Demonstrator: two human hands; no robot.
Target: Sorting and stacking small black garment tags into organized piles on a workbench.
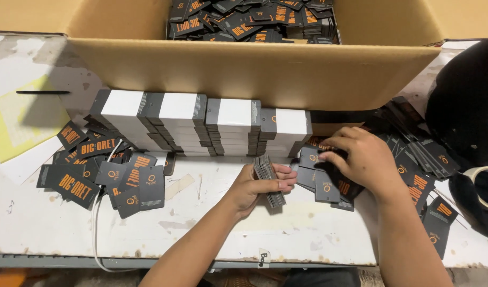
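My left hand (257, 186) grips a thick stack of dark grey tags (267, 171) on edge, fingers wrapped round it, over the white worktable (212, 223). My right hand (358, 159) rests on a loose heap of dark tags with orange print (321, 180), fingertips pinching one tag at the heap's upper left. The two hands are a short gap apart. Behind them stand rows of neatly stacked tags with white and grey faces (201, 122).
A large open cardboard box (254, 74) holding many dark tags fills the far side. Another loose pile of tags (105, 165) lies at left with a white cord (96, 212). More tags spread at right beside a black object and a tape roll (480, 186).
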